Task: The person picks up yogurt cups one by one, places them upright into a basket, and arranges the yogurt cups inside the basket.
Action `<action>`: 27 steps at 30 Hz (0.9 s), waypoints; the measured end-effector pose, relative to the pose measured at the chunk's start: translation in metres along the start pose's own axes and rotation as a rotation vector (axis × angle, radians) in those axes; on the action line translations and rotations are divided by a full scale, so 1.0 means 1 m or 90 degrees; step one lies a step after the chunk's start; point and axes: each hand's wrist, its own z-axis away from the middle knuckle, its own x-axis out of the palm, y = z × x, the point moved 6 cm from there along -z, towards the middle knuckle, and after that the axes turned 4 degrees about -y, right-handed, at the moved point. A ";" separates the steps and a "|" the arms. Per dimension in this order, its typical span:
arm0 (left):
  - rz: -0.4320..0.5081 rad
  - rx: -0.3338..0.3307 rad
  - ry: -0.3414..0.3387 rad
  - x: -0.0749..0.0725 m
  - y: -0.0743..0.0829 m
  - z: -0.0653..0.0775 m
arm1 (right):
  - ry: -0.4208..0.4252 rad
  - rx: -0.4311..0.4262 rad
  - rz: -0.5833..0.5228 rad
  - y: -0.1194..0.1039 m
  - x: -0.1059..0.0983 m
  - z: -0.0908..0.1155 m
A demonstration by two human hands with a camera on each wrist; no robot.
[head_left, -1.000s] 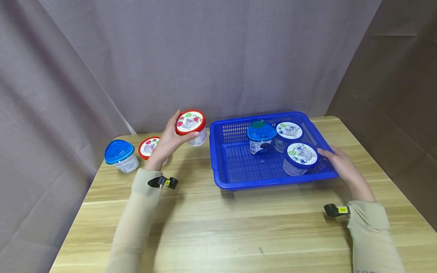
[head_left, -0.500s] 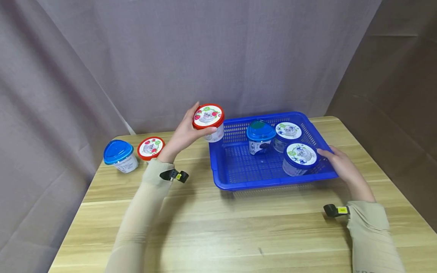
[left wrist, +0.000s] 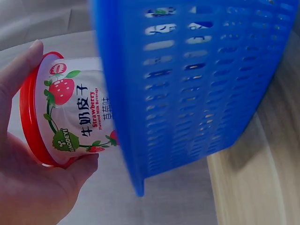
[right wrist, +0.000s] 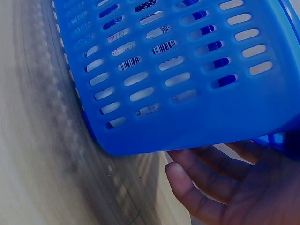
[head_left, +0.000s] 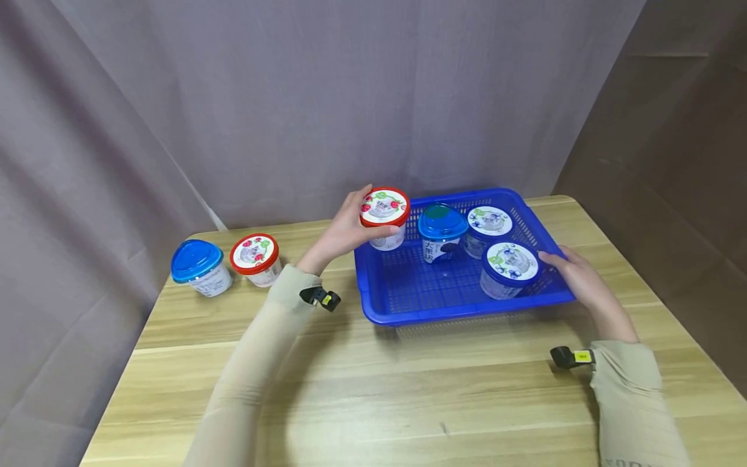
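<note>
My left hand (head_left: pixel 345 232) grips a strawberry milk cup (head_left: pixel 385 207) by its red lid, over the back left part of the blue plastic basket (head_left: pixel 443 315). In the left wrist view the basket wall hides the lower end of this cup (left wrist: pixel 79 105). On the basket's right side, my right hand (head_left: pixel 586 280) holds the rim, thumb on top; in the right wrist view its fingers (right wrist: pixel 211 171) curl at the basket's edge. Inside the basket stand a cup with a blue three-cornered lid (head_left: pixel 442 222) and two blueberry cups (head_left: pixel 489 222) (head_left: pixel 511 262).
Left on the wooden table (head_left: pixel 373 389) stand a cup with a blue three-cornered lid (head_left: pixel 196 261) and another red-lidded cup (head_left: pixel 254 253). A grey curtain (head_left: pixel 292 97) hangs behind the table, and a brown one (head_left: pixel 671 162) at the right.
The left hand has carried the strawberry cup rightward from beside the basket to over its back left corner. The right hand keeps its hold on the rim.
</note>
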 end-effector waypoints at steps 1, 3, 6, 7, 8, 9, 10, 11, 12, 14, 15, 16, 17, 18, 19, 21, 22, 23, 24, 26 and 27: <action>-0.003 0.000 -0.003 0.002 0.000 -0.001 | 0.000 -0.001 0.000 0.000 0.000 0.000; -0.007 0.001 -0.010 0.007 -0.001 -0.004 | -0.001 -0.005 0.001 -0.001 0.001 0.000; -0.011 0.000 -0.017 0.011 -0.002 -0.006 | -0.002 -0.005 0.002 0.000 0.001 0.001; -0.009 0.001 -0.018 0.013 -0.002 -0.007 | -0.003 -0.006 0.000 0.000 0.001 0.001; -0.008 0.000 -0.020 0.014 -0.003 -0.007 | -0.002 -0.006 0.001 0.000 0.000 0.001; -0.006 0.000 -0.022 0.015 -0.003 -0.008 | -0.001 -0.008 0.000 0.000 0.000 0.001; -0.005 0.000 -0.024 0.015 -0.004 -0.008 | 0.000 -0.010 0.000 -0.001 0.000 0.001; -0.006 -0.001 -0.025 0.016 -0.004 -0.008 | 0.001 -0.011 0.000 -0.001 0.000 0.001; -0.005 -0.004 -0.028 0.017 -0.005 -0.008 | 0.001 -0.014 -0.002 -0.002 -0.001 0.001; -0.007 -0.009 -0.034 0.018 -0.007 -0.008 | 0.003 -0.017 0.001 -0.003 -0.001 0.001; -0.008 -0.011 -0.037 0.019 -0.007 -0.008 | 0.002 -0.019 0.000 -0.003 -0.001 0.001; -0.010 -0.013 -0.040 0.019 -0.008 -0.008 | 0.002 -0.018 0.002 -0.003 -0.001 0.001; -0.012 -0.015 -0.043 0.020 -0.009 -0.009 | 0.002 -0.017 0.004 -0.003 -0.001 0.001; -0.013 -0.016 -0.047 0.021 -0.009 -0.009 | 0.002 -0.017 0.004 -0.003 -0.001 0.001; -0.015 -0.017 -0.049 0.021 -0.010 -0.009 | 0.004 -0.016 0.006 -0.003 -0.001 0.001; -0.024 -0.016 -0.054 0.022 -0.011 -0.010 | 0.004 -0.013 0.004 -0.003 -0.001 0.001; -0.029 -0.016 -0.057 0.023 -0.011 -0.010 | 0.005 -0.013 0.004 -0.003 -0.001 0.001; -0.033 -0.015 -0.061 0.023 -0.011 -0.010 | 0.007 -0.013 0.005 -0.003 -0.001 0.001; -0.038 -0.013 -0.064 0.024 -0.011 -0.010 | 0.007 -0.014 0.005 -0.003 -0.001 0.001; -0.047 -0.010 -0.070 0.025 -0.010 -0.010 | 0.007 -0.014 0.007 -0.003 -0.001 0.001; -0.049 -0.009 -0.074 0.026 -0.010 -0.010 | 0.007 -0.014 0.006 -0.003 -0.001 0.002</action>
